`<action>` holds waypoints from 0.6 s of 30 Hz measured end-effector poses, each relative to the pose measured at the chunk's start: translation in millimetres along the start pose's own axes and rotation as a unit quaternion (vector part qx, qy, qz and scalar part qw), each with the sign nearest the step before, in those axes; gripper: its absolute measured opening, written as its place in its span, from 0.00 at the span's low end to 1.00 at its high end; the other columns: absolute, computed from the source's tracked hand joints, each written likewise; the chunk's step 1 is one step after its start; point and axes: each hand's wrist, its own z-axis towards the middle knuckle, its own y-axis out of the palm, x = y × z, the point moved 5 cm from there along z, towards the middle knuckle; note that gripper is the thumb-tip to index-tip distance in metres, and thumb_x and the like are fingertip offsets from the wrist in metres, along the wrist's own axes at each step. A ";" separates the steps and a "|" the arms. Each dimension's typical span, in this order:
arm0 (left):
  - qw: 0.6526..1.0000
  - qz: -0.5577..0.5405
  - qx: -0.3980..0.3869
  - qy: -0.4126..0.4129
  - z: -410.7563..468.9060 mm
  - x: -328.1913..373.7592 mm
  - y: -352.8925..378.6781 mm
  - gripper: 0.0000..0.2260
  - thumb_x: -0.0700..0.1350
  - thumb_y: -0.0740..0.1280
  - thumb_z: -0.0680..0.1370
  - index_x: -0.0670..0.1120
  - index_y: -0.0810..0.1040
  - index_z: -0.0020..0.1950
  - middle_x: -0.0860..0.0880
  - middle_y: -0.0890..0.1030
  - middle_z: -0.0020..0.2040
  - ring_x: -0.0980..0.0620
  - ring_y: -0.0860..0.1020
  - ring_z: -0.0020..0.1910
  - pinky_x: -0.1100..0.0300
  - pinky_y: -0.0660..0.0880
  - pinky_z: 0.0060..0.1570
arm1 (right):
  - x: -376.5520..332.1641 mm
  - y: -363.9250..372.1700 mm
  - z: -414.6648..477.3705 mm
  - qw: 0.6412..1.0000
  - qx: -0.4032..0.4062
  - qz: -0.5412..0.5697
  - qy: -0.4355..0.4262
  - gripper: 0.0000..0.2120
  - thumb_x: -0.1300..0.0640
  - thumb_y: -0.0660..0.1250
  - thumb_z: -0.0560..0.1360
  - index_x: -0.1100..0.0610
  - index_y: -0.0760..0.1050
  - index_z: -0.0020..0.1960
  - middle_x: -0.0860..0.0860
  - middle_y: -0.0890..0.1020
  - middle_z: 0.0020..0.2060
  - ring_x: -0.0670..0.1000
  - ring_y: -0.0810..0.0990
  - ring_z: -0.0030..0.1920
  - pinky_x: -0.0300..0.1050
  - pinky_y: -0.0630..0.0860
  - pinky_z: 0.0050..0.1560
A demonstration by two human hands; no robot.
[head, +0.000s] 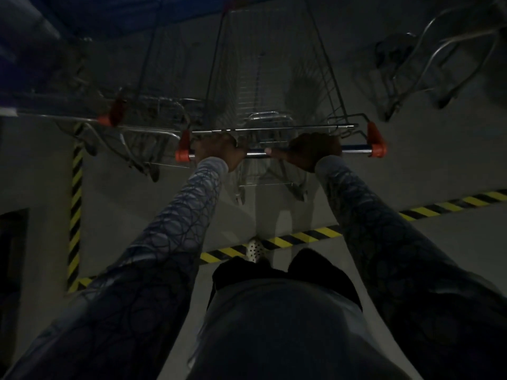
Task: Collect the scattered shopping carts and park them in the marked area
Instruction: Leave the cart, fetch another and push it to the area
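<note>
Far left, striped tape [76, 187] edges the bay, and a parked cart [142, 130] sits just inside it. Now the left hand [219, 152]: fingers clenched round the bar [256, 154] of the pushed cart [274, 78]. The right hand [314, 150] grasps the same bar, thumb laid along it. Two hands set apart, which looks like steering control, lining this one up beside the parked cart. Its wheels are beyond the near tape line, inside the bay. Upper right, a third cart [439, 58] stands well apart; in the bay or not, I cannot tell.
</note>
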 end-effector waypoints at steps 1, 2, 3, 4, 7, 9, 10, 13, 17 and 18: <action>1.000 -0.005 0.003 -0.003 12.2 -2.4 -2.2 0.37 0.67 0.40 0.72 0.48 0.81 0.57 0.45 0.82 0.57 0.41 0.79 0.58 0.46 0.70 0.59 | -1.9 -6.1 8.4 1.000 0.004 0.001 0.002 0.54 0.13 0.35 0.60 0.45 0.81 0.60 0.54 0.81 0.59 0.58 0.80 0.57 0.55 0.71 0.58; 1.000 -0.009 0.000 -0.007 23.4 -5.0 -4.5 0.37 0.67 0.41 0.73 0.48 0.81 0.58 0.44 0.82 0.59 0.40 0.78 0.59 0.45 0.69 0.60 | -4.3 -11.7 17.2 1.000 0.004 -0.002 0.002 0.54 0.13 0.36 0.61 0.46 0.80 0.61 0.54 0.81 0.61 0.58 0.80 0.58 0.55 0.71 0.58; 1.000 -0.012 -0.006 -0.009 34.0 -6.7 -7.4 0.37 0.67 0.41 0.73 0.48 0.81 0.59 0.44 0.81 0.60 0.40 0.78 0.60 0.44 0.68 0.61 | -6.2 -17.0 25.9 1.000 0.001 -0.005 0.002 0.54 0.14 0.36 0.62 0.46 0.79 0.63 0.54 0.81 0.61 0.58 0.79 0.59 0.55 0.71 0.59; 1.000 -0.017 -0.006 -0.009 45.5 -8.5 -8.8 0.38 0.67 0.41 0.72 0.48 0.81 0.59 0.43 0.81 0.59 0.39 0.78 0.60 0.44 0.69 0.61 | -7.6 -22.1 34.5 1.000 -0.004 -0.006 0.004 0.54 0.14 0.37 0.62 0.46 0.79 0.63 0.54 0.80 0.62 0.58 0.79 0.59 0.56 0.70 0.59; 0.999 -0.032 -0.004 -0.018 76.0 -15.0 -13.4 0.37 0.67 0.42 0.71 0.46 0.83 0.53 0.43 0.83 0.54 0.39 0.80 0.56 0.46 0.72 0.59 | -10.8 -35.0 60.8 1.000 -0.004 0.001 0.009 0.52 0.14 0.38 0.62 0.45 0.80 0.62 0.55 0.80 0.62 0.59 0.78 0.60 0.57 0.69 0.60; 0.999 -0.036 0.002 -0.021 93.5 -16.6 -20.3 0.32 0.64 0.46 0.74 0.46 0.83 0.51 0.42 0.84 0.53 0.39 0.80 0.55 0.47 0.73 0.58 | -12.4 -44.0 78.8 1.000 0.005 0.004 0.010 0.51 0.14 0.40 0.63 0.45 0.78 0.65 0.54 0.79 0.64 0.60 0.77 0.63 0.58 0.68 0.62; 0.999 -0.034 0.006 -0.020 102.6 -16.3 -23.7 0.30 0.63 0.48 0.75 0.46 0.83 0.50 0.42 0.84 0.52 0.39 0.80 0.54 0.47 0.73 0.58 | -13.0 -48.7 87.8 1.000 0.012 0.007 0.008 0.51 0.14 0.41 0.63 0.45 0.76 0.67 0.54 0.78 0.66 0.60 0.76 0.64 0.58 0.67 0.63; 0.999 -0.029 0.023 -0.025 129.1 -13.4 -38.0 0.28 0.62 0.50 0.78 0.45 0.84 0.52 0.41 0.84 0.52 0.38 0.80 0.55 0.47 0.74 0.57 | -9.4 -59.6 120.1 0.999 0.036 0.020 0.005 0.51 0.14 0.43 0.62 0.45 0.77 0.66 0.54 0.79 0.65 0.60 0.77 0.64 0.56 0.70 0.61; 0.997 -0.048 0.024 -0.059 157.2 -3.1 -53.8 0.25 0.59 0.54 0.80 0.42 0.82 0.56 0.39 0.82 0.57 0.36 0.79 0.58 0.47 0.72 0.58 | 3.4 -68.8 165.8 0.997 0.062 0.052 -0.009 0.51 0.12 0.42 0.58 0.44 0.82 0.57 0.55 0.84 0.56 0.59 0.81 0.57 0.55 0.73 0.57; 0.997 -0.050 0.023 -0.061 163.3 1.9 -56.0 0.25 0.58 0.54 0.80 0.42 0.82 0.56 0.38 0.82 0.57 0.36 0.79 0.58 0.47 0.72 0.58 | 8.3 -71.4 175.2 0.996 0.072 0.055 -0.013 0.50 0.12 0.42 0.59 0.44 0.83 0.55 0.55 0.84 0.55 0.58 0.81 0.57 0.55 0.73 0.58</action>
